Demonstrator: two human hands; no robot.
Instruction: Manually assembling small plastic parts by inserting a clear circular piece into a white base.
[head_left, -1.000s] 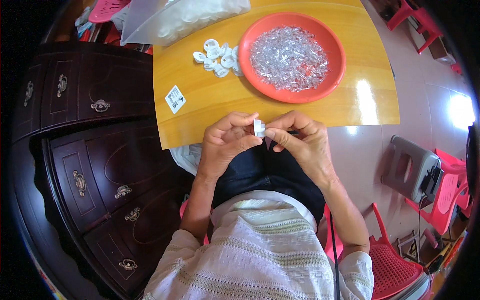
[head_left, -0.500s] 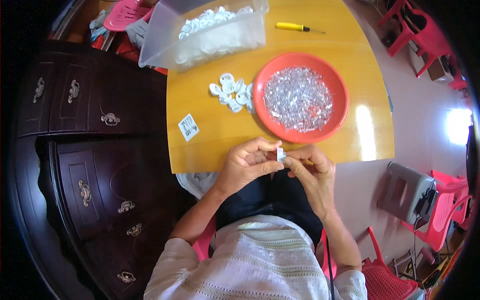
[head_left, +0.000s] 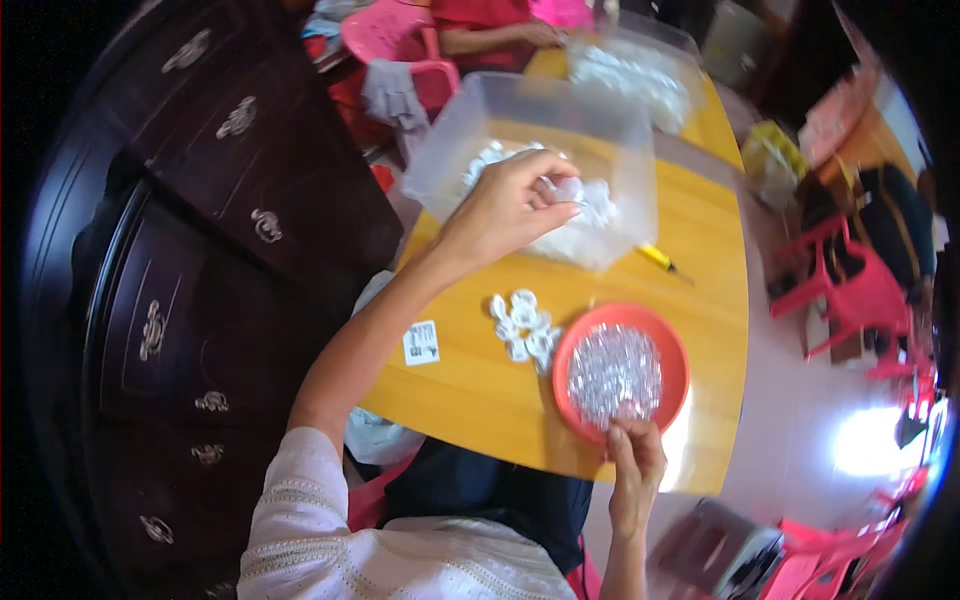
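My left hand (head_left: 510, 205) is over the clear plastic bin (head_left: 440, 160), pinching a small white plastic part (head_left: 567, 190) between thumb and fingers. Many white parts lie inside the bin, partly hidden by that hand. My right hand (head_left: 638, 465) is at the near rim of a red bowl (head_left: 677, 365), its thumb and fingertips pressed together. Whatever sits in that pinch is too small to make out. Small clear pieces (head_left: 612, 375) fill the bowl. Left of it, several round white parts (head_left: 522, 318) form a loose cluster on the yellow table (head_left: 465, 405).
A yellow screwdriver (head_left: 658, 258) rests right of the bin, and a white printed card (head_left: 421, 343) near the table's left edge. Dark drawers (head_left: 190, 290) stand at left. Beyond, another person's hand (head_left: 540, 35) is near a second clear bin (head_left: 640, 85). Pink chairs (head_left: 860, 270) stand at right.
My hands have parted: the left has reached forward to the bin, the right has moved to the bowl's near rim. The white piece between them has left that spot. The view has shifted.
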